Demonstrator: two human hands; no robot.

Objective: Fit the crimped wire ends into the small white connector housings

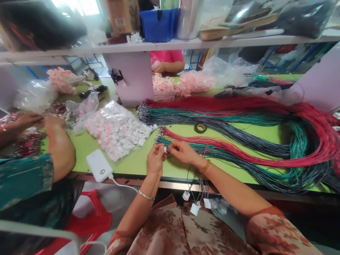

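My left hand (156, 160) pinches a small white connector (165, 149) above the green table's front edge. Close on its right, my right hand (184, 152) has its fingers together at the same connector; what they grip is too small to make out. Thin wires with white connectors (195, 208) at their ends hang below my right hand. Just behind both hands lie the metal-tipped ends of a bundle of red wires (222, 148) and green and dark wires, which runs off to the right. A clear bag of white connectors (117, 130) lies to the left.
A white power bank (99, 165) with a cable sits at the table's front left. A roll of dark tape (200, 128) lies behind my right hand. A co-worker's arm (60, 145) reaches in at left. A shelf (92, 51) holding a blue bin (160, 24) spans the back.
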